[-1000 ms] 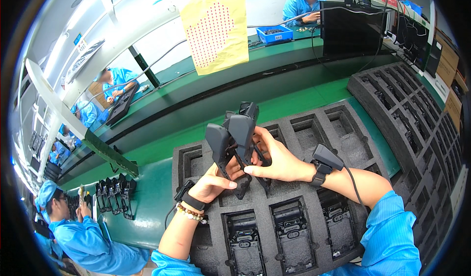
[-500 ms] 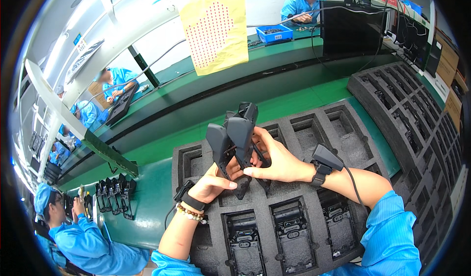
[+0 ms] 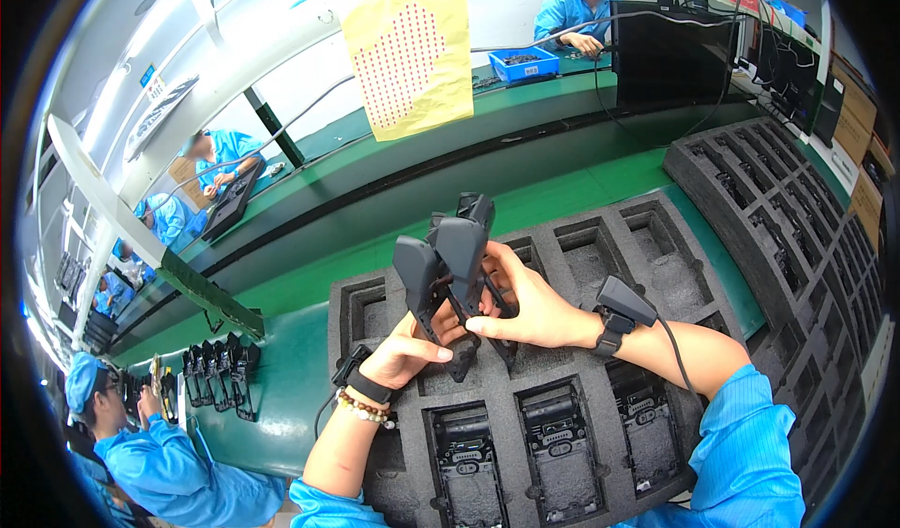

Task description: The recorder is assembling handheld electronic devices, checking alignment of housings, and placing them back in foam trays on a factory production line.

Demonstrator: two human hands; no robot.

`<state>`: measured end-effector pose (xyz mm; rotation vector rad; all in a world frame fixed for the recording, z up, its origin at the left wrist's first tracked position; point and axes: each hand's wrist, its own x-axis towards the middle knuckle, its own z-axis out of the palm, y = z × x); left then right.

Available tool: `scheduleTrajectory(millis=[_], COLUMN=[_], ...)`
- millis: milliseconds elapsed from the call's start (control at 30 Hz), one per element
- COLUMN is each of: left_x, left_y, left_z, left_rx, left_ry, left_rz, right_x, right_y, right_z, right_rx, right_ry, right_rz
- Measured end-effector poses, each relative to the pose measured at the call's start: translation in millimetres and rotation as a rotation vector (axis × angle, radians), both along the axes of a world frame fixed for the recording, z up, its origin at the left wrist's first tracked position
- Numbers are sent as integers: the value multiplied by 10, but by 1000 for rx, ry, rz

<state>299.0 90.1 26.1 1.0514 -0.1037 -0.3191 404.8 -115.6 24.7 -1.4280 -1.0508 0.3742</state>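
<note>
Between my hands, several black plastic device housings [image 3: 459,256] stand on end, raised above a grey foam tray [image 3: 506,389]. My left hand [image 3: 408,350] is closed round their lower left side, thumb across the front. On the right, my right hand [image 3: 525,298] grips the same housings, its thumb near their lower edge and its fingers partly hidden behind them. Black device shells with circuit parts [image 3: 469,467] lie in the tray's near pockets; several far pockets hold nothing.
Several black housings [image 3: 220,375] stand in a row on the green table [image 3: 291,425] at left, by a co-worker in blue [image 3: 178,467]. More foam trays [image 3: 778,200] with black parts are stacked at right. A white-framed post [image 3: 103,181] rises at left.
My hands and the housings stay almost in place. The far co-worker's hand has reached down to the bench, and the co-worker at left has shifted their hands slightly.
</note>
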Motion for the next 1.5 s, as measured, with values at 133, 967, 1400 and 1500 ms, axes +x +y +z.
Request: scheduleTrajectory(millis=[133, 967, 1400, 1500], left_x=[-4, 2, 20, 7], left_y=[11, -1, -4, -42], left_z=[-22, -24, -7, 23], left_rx=[5, 17, 33, 15], left_ry=[9, -8, -33, -27], left_rz=[16, 15, -16, 19], right_x=[11, 12, 1, 13], right_y=[12, 8, 9, 11], right_z=[-26, -31, -28, -31], right_rx=[37, 23, 17, 2], right_ry=[-23, -3, -23, 11], right_rz=[-18, -1, -2, 6])
